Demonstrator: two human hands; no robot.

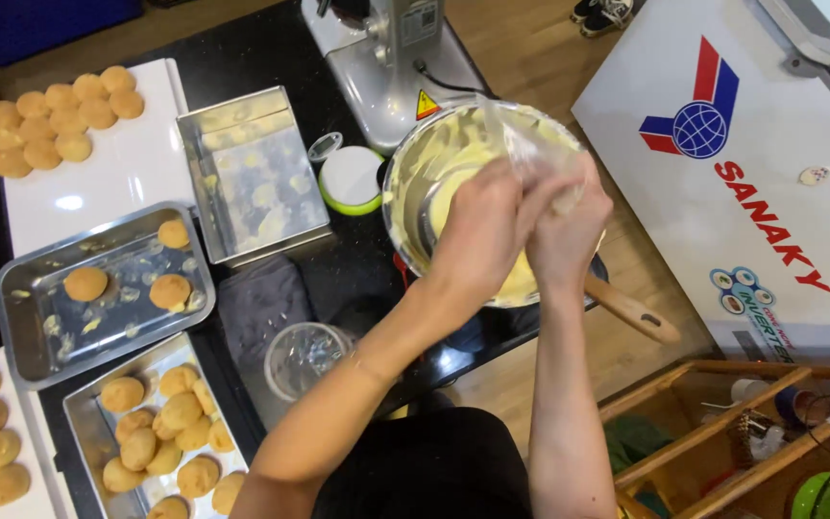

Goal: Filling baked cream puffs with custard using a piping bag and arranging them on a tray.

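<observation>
Both hands work over the steel mixing bowl, which stands at the right edge of the black counter, in front of the stand mixer. The left hand and the right hand are pressed together around a clear plastic piping bag. The fingers of both are curled closed on the bag's lower part, while its open top stands up above them. Pale yellow cream coats the bowl's wall and lies in its bottom; how much sits inside the bag cannot be told. A wooden handle juts out from under the bowl, past the counter edge.

Judged from the layout, the filling work is only partly done. Three puffs lie in a smeared steel tray near the left edge. A second tray of puffs sits at the near edge. More puffs rest on the white board at the far left corner. An empty smeared steel pan and a round lid lie at the counter's middle. Whether any puff is already filled cannot be told.
</observation>
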